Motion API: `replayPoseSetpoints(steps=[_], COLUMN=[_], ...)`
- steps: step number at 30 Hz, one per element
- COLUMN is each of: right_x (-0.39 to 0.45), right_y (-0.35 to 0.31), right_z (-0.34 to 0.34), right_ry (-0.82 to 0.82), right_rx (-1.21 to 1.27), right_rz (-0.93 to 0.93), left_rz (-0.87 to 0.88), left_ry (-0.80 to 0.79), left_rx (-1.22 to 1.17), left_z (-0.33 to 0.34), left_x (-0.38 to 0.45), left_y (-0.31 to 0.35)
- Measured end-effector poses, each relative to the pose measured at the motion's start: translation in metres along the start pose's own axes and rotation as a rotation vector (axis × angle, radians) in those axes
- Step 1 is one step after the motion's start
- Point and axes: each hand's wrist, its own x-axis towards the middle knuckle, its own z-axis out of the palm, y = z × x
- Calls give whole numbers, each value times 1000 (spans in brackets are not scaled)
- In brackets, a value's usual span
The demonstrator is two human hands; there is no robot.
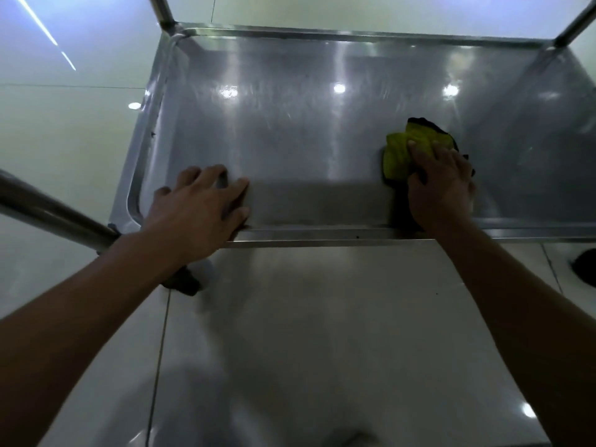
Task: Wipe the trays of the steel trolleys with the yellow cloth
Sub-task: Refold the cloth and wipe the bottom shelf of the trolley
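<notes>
A steel trolley tray (290, 124) fills the upper middle of the head view, shiny with light spots. The crumpled yellow cloth (403, 150), dark-edged, lies on the tray's right part near the front rim. My right hand (442, 185) presses down on the cloth with its fingers spread over it. My left hand (200, 204) rests on the tray's front rim at the left, fingers spread flat onto the tray surface, holding nothing.
A lower steel tray (322, 333) lies below the front rim. A steel handle tube (48, 214) runs in from the left. Upright posts (163, 11) stand at the far corners. A glossy tiled floor (64, 140) surrounds the trolley; a dark object (585, 266) sits at the right edge.
</notes>
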Motion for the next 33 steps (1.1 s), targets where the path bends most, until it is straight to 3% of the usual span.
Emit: replayPoseSetpoints(steps=[7, 14, 19, 24, 33], right_x=[16, 18, 2, 9, 40], right_y=[-86, -232, -298, -289, -198], right_z=[36, 93, 110, 106, 84], right_ry=[-113, -383, -497, -527, -338], right_rx=[-47, -48, -89, -9, 35], right_rz=[-209, -544, -712, -731, -566], left_rz=[21, -4, -32, -34, -32], left_ry=[60, 88, 81, 116, 113], left_rx=[8, -18, -106, -92, -23], left_z=[13, 17, 13, 15, 17], left_x=[-3, -6, -11, -14, -12], left_y=[0, 4, 8, 8, 4])
